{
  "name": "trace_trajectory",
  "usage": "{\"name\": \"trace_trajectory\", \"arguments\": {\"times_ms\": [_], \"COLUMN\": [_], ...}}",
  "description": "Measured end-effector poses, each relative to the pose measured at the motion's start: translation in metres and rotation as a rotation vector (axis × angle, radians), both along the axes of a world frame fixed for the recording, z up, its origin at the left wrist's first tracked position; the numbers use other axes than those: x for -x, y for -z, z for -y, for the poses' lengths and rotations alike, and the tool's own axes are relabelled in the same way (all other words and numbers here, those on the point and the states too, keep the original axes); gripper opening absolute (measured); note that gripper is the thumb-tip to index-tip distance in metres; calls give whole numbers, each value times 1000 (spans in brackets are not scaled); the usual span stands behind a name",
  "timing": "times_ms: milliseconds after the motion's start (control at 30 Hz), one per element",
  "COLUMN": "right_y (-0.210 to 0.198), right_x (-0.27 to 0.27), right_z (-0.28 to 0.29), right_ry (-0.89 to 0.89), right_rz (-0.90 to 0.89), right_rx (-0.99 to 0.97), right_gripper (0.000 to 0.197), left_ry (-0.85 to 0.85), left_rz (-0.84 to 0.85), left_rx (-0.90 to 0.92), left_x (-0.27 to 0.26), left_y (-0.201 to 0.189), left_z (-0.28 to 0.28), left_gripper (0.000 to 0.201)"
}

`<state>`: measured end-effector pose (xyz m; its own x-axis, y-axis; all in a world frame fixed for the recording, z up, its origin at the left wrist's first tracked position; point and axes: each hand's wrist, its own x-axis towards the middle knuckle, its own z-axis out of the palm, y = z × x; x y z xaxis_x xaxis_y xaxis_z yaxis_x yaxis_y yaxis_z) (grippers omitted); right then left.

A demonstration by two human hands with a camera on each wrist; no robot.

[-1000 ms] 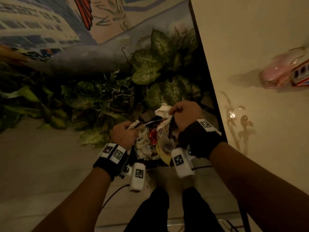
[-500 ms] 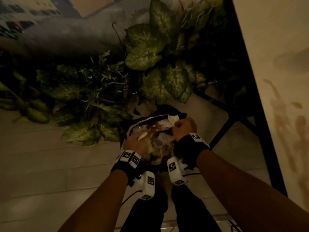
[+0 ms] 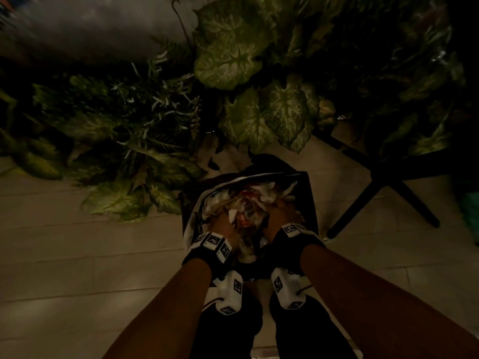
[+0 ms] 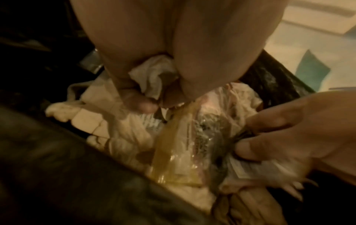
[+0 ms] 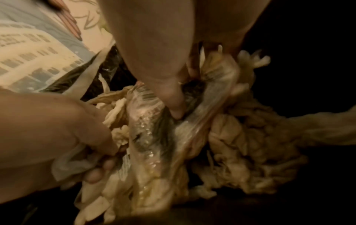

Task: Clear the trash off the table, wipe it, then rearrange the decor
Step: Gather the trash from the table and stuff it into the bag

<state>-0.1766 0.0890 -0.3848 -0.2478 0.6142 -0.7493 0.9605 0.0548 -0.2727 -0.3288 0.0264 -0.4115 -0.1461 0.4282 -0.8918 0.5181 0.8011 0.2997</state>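
Observation:
A black bin (image 3: 309,200) with a black liner stands on the floor in front of my legs, stuffed with white tissues and wrappers. Both hands reach down into it. My left hand (image 3: 226,224) pinches a crumpled white tissue (image 4: 154,76) between thumb and fingers (image 4: 142,103). My right hand (image 3: 282,211) has its fingers curled round a clear plastic wrapper (image 5: 152,126) with a printed label, which lies on top of the heap. In the left wrist view the right hand (image 4: 289,129) grips that wrapper (image 4: 192,137) at its crumpled end. The left hand (image 5: 57,129) is at the left of the right wrist view.
Leafy green plants (image 3: 233,60) crowd the floor just behind the bin. Black table legs (image 3: 383,182) cross at the right. Pale floor tiles (image 3: 77,255) spread to the left. Something teal (image 3: 469,211) sits at the right edge. The lighting is dim.
Both hands have gone down from above the bin into it, carrying the tissue and wrapper. The head view has tilted down, so the tabletop at the right has left the frame.

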Motion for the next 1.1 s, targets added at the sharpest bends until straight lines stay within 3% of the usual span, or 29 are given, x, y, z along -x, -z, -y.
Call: {"name": "trace_trajectory", "arguments": {"times_ms": [100, 267, 367, 467, 533, 667, 833, 1033, 1100], "right_y": [5, 8, -12, -41, -59, -103, -154, -236, -269], "right_x": [1, -1, -5, -13, -15, -14, -20, -36, -48], "right_z": [-2, -3, -1, 2, 5, 13, 20, 26, 26], "right_ry": [-51, -59, 81, 93, 115, 272, 316, 254, 206], "right_rz": [24, 4, -50, -47, -47, -210, -222, -312, -366], "right_rx": [33, 76, 89, 131, 99, 147, 157, 83, 50], "right_gripper": [83, 96, 92, 96, 88, 61, 55, 48, 49], "left_ry": [20, 9, -27, -37, -24, -8, 38, -37, -69], "left_rz": [-14, -58, -47, -60, -88, -76, -82, -141, -132], "left_rx": [10, 31, -30, -62, -128, -170, -164, -292, -367], "left_x": [1, -3, -3, -2, -2, 0, 0, 6, 6], "left_y": [12, -17, -40, -69, -93, -138, -191, -230, -243], "left_z": [0, -7, -4, -1, 2, 6, 5, 7, 4], "left_gripper": [67, 63, 65, 50, 49, 69, 75, 12, 22]}}
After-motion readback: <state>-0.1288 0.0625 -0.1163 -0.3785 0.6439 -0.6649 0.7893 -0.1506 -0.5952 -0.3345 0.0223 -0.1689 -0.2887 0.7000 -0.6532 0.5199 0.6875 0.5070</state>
